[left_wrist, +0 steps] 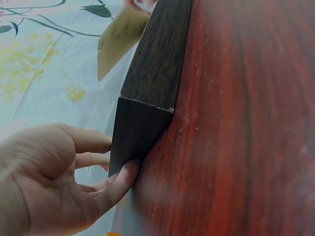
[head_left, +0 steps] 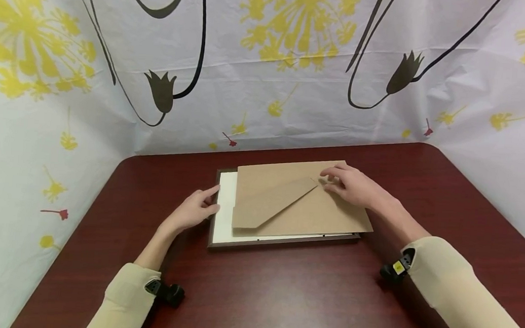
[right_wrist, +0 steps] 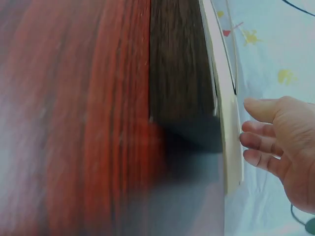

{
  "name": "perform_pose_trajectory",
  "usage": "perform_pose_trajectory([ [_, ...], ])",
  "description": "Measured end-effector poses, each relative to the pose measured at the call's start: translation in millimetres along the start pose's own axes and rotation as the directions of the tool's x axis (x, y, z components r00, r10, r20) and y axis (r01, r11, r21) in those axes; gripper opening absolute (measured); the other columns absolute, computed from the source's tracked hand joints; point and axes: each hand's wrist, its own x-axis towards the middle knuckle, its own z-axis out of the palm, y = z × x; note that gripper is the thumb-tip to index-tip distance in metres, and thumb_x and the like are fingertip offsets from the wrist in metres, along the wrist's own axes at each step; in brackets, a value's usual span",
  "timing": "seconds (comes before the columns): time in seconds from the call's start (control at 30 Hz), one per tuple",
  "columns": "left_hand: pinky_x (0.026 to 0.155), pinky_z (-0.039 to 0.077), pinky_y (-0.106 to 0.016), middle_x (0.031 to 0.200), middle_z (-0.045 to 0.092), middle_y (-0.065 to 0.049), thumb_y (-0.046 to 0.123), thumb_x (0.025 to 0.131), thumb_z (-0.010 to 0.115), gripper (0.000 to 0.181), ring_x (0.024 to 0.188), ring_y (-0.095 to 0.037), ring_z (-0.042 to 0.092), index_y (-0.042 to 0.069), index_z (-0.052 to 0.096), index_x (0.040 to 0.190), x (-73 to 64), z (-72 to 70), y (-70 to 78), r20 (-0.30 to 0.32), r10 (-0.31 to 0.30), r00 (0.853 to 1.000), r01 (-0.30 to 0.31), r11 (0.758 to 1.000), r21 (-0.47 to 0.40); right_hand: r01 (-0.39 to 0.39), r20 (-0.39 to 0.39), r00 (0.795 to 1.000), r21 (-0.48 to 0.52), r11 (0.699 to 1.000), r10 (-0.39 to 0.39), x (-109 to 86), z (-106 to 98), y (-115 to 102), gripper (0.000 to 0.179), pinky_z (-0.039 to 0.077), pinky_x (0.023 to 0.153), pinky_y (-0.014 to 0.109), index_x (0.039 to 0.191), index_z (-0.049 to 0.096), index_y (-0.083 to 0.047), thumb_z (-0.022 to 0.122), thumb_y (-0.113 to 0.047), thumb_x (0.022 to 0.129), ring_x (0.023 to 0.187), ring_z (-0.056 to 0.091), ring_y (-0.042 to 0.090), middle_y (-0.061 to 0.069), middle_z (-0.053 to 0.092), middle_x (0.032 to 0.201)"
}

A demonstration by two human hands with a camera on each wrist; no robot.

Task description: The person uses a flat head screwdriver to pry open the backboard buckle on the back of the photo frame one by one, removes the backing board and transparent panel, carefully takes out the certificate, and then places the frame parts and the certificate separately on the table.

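Note:
A dark brown picture frame (head_left: 284, 241) lies on the table with a white sheet (head_left: 226, 202) showing inside it. On top sits a tan backing board (head_left: 332, 217), slightly askew and overhanging the frame at the right. A tapered easel leg (head_left: 273, 200) of the same tan lies against the board, its narrow end pointing right. My left hand (head_left: 192, 210) touches the frame's left side with thumb and fingertips, as the left wrist view also shows. Over the board's right part, my right hand (head_left: 354, 186) has loosely bent fingers beside the leg's narrow end; fingertip contact with the board is unclear.
The dark red wooden table (head_left: 280, 297) extends around the frame. Behind it and at both sides hangs a white sheet (head_left: 249, 97) with yellow flowers and dark stems. A small black camera sits on each wrist.

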Motion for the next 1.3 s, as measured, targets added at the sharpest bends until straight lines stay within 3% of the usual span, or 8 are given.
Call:
perform_pose_trajectory([
  [0.27, 0.074, 0.047, -0.034, 0.111, 0.048, -0.021, 0.010, 0.101, 0.060, 0.062, 0.091, -0.027, 0.054, -0.002, 0.033, 0.155, -0.6, -1.3, -2.5, 0.010, 0.001, 1.000, -0.001, 1.000, -0.030, -0.126, -0.062, 0.990, -0.026, 0.992, 0.124, -21.7, -7.4, 14.8, 0.033, 0.046, 0.076, 0.043, 0.124, 0.060, 0.003, 0.070, -0.009, 0.095, 0.084, 0.054, 0.024, 0.014, 0.059, 0.098],
  [0.57, 0.081, 0.046, -0.036, 0.112, 0.045, -0.019, 0.014, 0.102, 0.060, 0.065, 0.099, -0.029, 0.053, 0.000, 0.028, 0.156, -2.2, -0.6, -3.8, 0.012, -0.010, 1.000, 0.010, 1.000, -0.017, -0.295, 0.027, 0.955, 0.033, 0.955, 0.294, -31.6, -8.5, 20.6, 0.055, 0.049, 0.084, 0.052, 0.137, 0.045, 0.013, 0.065, -0.022, 0.101, 0.102, 0.059, 0.039, 0.029, 0.059, 0.112],
  [0.7, 0.089, 0.050, -0.040, 0.118, 0.046, -0.021, 0.018, 0.103, 0.060, 0.066, 0.111, -0.035, 0.057, 0.001, 0.025, 0.157, -1.6, -0.4, -5.2, 0.013, -0.019, 1.000, 0.019, 1.000, 0.007, -0.352, 0.101, 0.934, 0.089, 0.932, 0.343, -33.2, -10.2, 19.3, 0.065, 0.052, 0.076, 0.046, 0.142, 0.037, 0.018, 0.060, -0.028, 0.103, 0.092, 0.065, 0.034, 0.027, 0.065, 0.106],
  [0.8, 0.091, 0.049, -0.041, 0.119, 0.046, -0.021, 0.018, 0.103, 0.060, 0.066, 0.111, -0.036, 0.057, 0.001, 0.026, 0.157, -1.4, -0.5, -4.6, 0.011, -0.020, 1.000, 0.020, 1.000, 0.011, -0.389, 0.138, 0.919, 0.151, 0.909, 0.370, -35.2, -11.5, 19.3, 0.069, 0.052, 0.064, 0.040, 0.144, 0.034, 0.019, 0.061, -0.030, 0.103, 0.074, 0.064, 0.028, 0.023, 0.067, 0.101],
  [0.9, 0.089, 0.048, -0.041, 0.117, 0.046, -0.021, 0.017, 0.103, 0.060, 0.066, 0.107, -0.034, 0.056, -0.001, 0.025, 0.156, -0.8, 0.0, -2.5, 0.011, -0.007, 1.000, 0.007, 1.000, 0.003, -0.418, 0.153, 0.907, 0.205, 0.885, 0.392, -37.3, -13.1, 21.0, 0.065, 0.049, 0.056, 0.034, 0.142, 0.040, 0.016, 0.062, -0.030, 0.102, 0.060, 0.058, 0.021, 0.015, 0.067, 0.091],
  [1.0, 0.088, 0.046, -0.039, 0.117, 0.046, -0.021, 0.016, 0.103, 0.060, 0.067, 0.104, -0.031, 0.055, -0.002, 0.024, 0.156, -0.2, 1.3, -1.1, 0.015, -0.005, 1.000, 0.005, 1.000, -0.010, -0.435, 0.149, 0.900, 0.256, 0.863, 0.410, -39.5, -14.6, 23.8, 0.058, 0.046, 0.055, 0.032, 0.137, 0.047, 0.012, 0.062, -0.032, 0.102, 0.059, 0.054, 0.018, 0.009, 0.065, 0.085],
  [1.1, 0.088, 0.045, -0.038, 0.117, 0.046, -0.020, 0.017, 0.103, 0.060, 0.067, 0.104, -0.030, 0.054, -0.001, 0.024, 0.156, -1.2, 2.1, -1.6, 0.019, -0.010, 1.000, 0.010, 1.000, -0.010, -0.446, 0.148, 0.895, 0.345, 0.826, 0.421, -41.3, -16.0, 25.8, 0.056, 0.046, 0.056, 0.031, 0.136, 0.046, 0.010, 0.060, -0.033, 0.103, 0.063, 0.055, 0.016, 0.008, 0.065, 0.089],
  [1.3, 0.088, 0.044, -0.039, 0.114, 0.047, -0.018, 0.017, 0.103, 0.059, 0.067, 0.102, -0.028, 0.052, -0.002, 0.023, 0.156, -3.3, 1.1, -3.8, 0.018, -0.005, 1.000, 0.005, 1.000, 0.000, -0.418, 0.152, 0.897, 0.596, 0.685, 0.415, -43.6, -20.8, 21.9, 0.051, 0.043, 0.054, 0.028, 0.140, 0.034, 0.010, 0.054, -0.023, 0.107, 0.060, 0.054, 0.011, 0.002, 0.064, 0.082],
])
